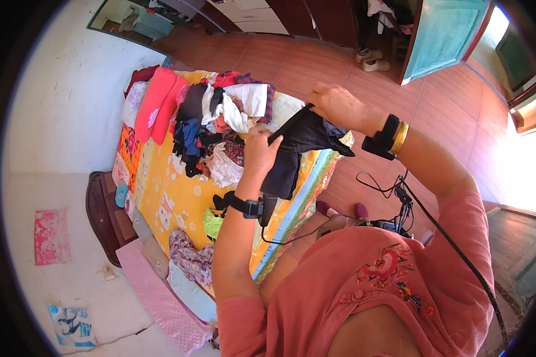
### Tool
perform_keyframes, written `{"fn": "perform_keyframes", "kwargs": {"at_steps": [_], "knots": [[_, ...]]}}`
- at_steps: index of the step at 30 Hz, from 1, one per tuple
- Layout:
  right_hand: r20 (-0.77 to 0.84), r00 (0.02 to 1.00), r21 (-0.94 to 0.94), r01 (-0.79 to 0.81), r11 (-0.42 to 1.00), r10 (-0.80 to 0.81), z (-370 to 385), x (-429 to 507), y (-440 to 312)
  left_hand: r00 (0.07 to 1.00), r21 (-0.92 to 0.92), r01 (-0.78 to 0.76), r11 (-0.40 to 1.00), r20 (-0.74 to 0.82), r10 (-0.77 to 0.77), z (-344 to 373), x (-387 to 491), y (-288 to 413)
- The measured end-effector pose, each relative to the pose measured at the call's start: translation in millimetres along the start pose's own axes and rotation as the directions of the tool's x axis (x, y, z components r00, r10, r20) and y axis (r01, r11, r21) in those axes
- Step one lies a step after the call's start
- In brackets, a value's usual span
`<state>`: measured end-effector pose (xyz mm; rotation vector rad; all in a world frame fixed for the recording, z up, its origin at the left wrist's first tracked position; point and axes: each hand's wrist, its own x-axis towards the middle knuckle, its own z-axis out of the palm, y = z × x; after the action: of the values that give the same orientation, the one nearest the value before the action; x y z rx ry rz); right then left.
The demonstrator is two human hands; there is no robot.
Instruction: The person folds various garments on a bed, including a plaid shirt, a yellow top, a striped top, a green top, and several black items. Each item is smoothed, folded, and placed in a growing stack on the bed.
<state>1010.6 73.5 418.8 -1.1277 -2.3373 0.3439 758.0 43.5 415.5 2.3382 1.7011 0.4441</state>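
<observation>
A black garment [310, 131] is stretched between my two hands over the near edge of the bed. My left hand [260, 154] grips one end of its dark band, and my right hand [332, 103] pinches the other end. Below it, a dark folded cloth [283, 174] lies at the bed's edge. Just beyond my left hand is a heap of mixed clothes, with a white floral garment [224, 165] and a blue one [189, 136] in it. White clothing [232, 111] lies farther back.
Red pillow-like bundles [156, 105] rest near the wall on the yellow bedsheet [154, 187]. A lime-green garment [212, 222] lies left of my forearm. Black cables [402, 192] hang beside my right arm. A green door [444, 38] stands ajar; shoes [375, 64] sit on the tiled floor.
</observation>
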Motion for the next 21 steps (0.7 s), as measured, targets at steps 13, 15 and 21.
{"fn": "perform_keyframes", "kwargs": {"at_steps": [13, 15, 21], "knots": [[-0.024, 0.977, 0.765, -0.119, 0.633, 0.212, 13.5, -0.1, -34.3, 0.917, -0.882, 0.278, 0.381, 0.126, -0.377, -44.3, 1.7, 42.7], [0.03, 0.993, 0.722, -0.099, 0.685, 0.113, 24.9, -17.5, -52.7, 0.914, -0.923, 0.235, 0.305, 0.104, -0.393, -48.6, 0.1, 50.0], [0.422, 0.892, 0.693, -0.431, 0.578, 0.159, 68.8, -35.9, -65.4, 0.933, -0.989, 0.144, 0.024, 0.128, -0.337, -51.9, -3.1, 75.4]]}}
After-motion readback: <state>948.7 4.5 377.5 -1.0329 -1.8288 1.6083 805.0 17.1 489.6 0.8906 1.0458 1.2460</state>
